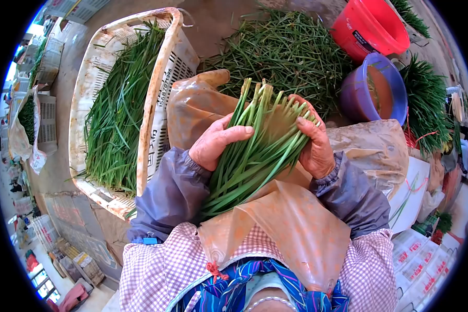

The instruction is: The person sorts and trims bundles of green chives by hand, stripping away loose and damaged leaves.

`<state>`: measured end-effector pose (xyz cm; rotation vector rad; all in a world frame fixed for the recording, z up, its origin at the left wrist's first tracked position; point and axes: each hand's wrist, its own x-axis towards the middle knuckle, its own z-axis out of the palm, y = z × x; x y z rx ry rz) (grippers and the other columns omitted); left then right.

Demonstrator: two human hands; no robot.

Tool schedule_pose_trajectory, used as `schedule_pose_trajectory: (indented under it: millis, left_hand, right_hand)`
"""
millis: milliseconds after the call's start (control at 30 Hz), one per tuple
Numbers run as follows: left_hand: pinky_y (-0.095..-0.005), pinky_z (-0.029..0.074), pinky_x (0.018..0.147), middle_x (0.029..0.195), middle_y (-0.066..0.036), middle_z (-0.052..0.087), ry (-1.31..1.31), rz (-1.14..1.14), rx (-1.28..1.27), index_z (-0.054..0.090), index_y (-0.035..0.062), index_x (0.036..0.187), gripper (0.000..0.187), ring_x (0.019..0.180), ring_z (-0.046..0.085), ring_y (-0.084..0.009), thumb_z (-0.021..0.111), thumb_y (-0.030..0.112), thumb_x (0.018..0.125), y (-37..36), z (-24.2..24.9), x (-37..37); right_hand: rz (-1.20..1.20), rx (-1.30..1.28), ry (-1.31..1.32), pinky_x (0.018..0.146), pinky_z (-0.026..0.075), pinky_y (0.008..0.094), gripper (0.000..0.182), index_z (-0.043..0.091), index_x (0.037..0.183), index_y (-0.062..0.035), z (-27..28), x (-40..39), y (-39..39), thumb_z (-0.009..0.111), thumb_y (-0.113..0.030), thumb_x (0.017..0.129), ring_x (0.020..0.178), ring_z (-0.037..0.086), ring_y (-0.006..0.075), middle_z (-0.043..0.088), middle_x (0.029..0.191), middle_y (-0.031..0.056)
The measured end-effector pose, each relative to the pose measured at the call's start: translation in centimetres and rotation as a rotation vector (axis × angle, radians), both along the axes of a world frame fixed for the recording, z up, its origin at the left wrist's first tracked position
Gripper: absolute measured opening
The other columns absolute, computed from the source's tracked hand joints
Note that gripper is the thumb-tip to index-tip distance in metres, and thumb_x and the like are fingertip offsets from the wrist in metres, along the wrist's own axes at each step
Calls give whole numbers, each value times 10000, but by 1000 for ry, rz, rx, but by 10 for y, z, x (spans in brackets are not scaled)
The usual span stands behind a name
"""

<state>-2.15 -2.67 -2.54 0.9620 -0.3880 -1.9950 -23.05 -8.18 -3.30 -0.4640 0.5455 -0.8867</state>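
Observation:
A bunch of long green leafy stalks (255, 166) lies across my lap, its pale cut ends pointing up and away from me. My left hand (219, 141) is wrapped round the left side of the bunch, thumb on top of the stalks. On the right side my right hand (315, 143) holds more of the stalks, its thumb near their pale ends. Between the two hands the stalks spread apart, and brown shows through the gap. A stained clear plastic apron (291, 223) covers my front beneath the leaves.
A white plastic crate (146, 130) of green stalks stands at left. Loose greens (291, 52) pile on the floor ahead. A red bucket (356, 39), a purple bucket (351, 93) with brownish water, and bundled greens (426, 99) stand at right. White boxes (418, 265) lie lower right.

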Motion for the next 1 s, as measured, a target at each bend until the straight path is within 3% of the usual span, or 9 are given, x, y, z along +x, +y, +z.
schedule_pose_trajectory:
  millis: [133,367,400,633,700,767,800,900,1000]
  left_hand:
    - [-327,549,800,1104,-101,613,66,-2,30,457,6,1308,476,911,635,-172,578,121,861,-3,1,1]
    - [-326,513,872,1177,-104,583,227,-1,-42,397,12,1359,541,979,609,-170,556,162,864,6,-7,-3]
    - [-327,507,882,1190,-103,573,227,11,-44,388,13,1366,551,996,601,-170,556,159,862,8,-10,-5]
    - [-342,492,905,1226,-98,546,192,19,-57,358,35,1389,569,1044,579,-176,541,138,860,9,-15,-5]
    - [-339,493,898,1218,-94,548,193,30,-54,367,36,1380,556,1035,580,-175,537,132,859,10,-17,-3]
    - [-334,495,887,1201,-87,552,212,43,-56,379,34,1367,541,1016,583,-172,535,126,858,11,-21,-4]
    - [-330,493,884,1189,-83,554,209,47,-47,384,35,1362,535,1007,582,-170,536,123,856,11,-21,-3]
    - [-323,491,873,1160,-71,559,196,55,-32,400,40,1349,521,987,578,-162,538,115,852,8,-17,-4]
    - [-321,490,869,1149,-62,556,164,78,-30,409,47,1341,514,986,571,-153,542,102,847,6,-11,-9]
  right_hand:
    - [18,-9,-7,927,510,404,471,421,1309,-35,4,0,0,589,-110,876,1027,618,261,593,1154,169]
    - [165,-117,26,868,530,367,440,458,1271,-20,7,-4,-12,614,-150,881,945,635,229,614,1048,131]
    - [171,-118,8,821,542,331,377,503,1227,-5,10,-4,-17,608,-114,881,885,646,193,635,1011,114]
    - [283,-156,421,736,551,283,168,648,1019,13,6,-6,-57,623,-58,869,782,660,145,678,879,92]
    - [87,-201,470,717,559,298,153,654,999,21,17,-3,-65,640,-31,855,763,670,174,688,868,122]
    - [-191,-426,495,724,562,303,146,652,990,27,25,-5,-74,644,-42,862,764,672,178,687,869,127]
    - [-269,-672,684,692,547,302,111,640,988,-8,36,-3,-69,606,-65,898,768,666,192,678,879,120]
    - [44,-1460,907,723,520,338,137,646,946,-27,61,7,-52,661,-70,817,767,637,218,658,881,90]
    - [94,-2026,1202,909,405,427,182,643,808,-86,53,31,-44,690,-137,639,865,562,238,595,882,49]
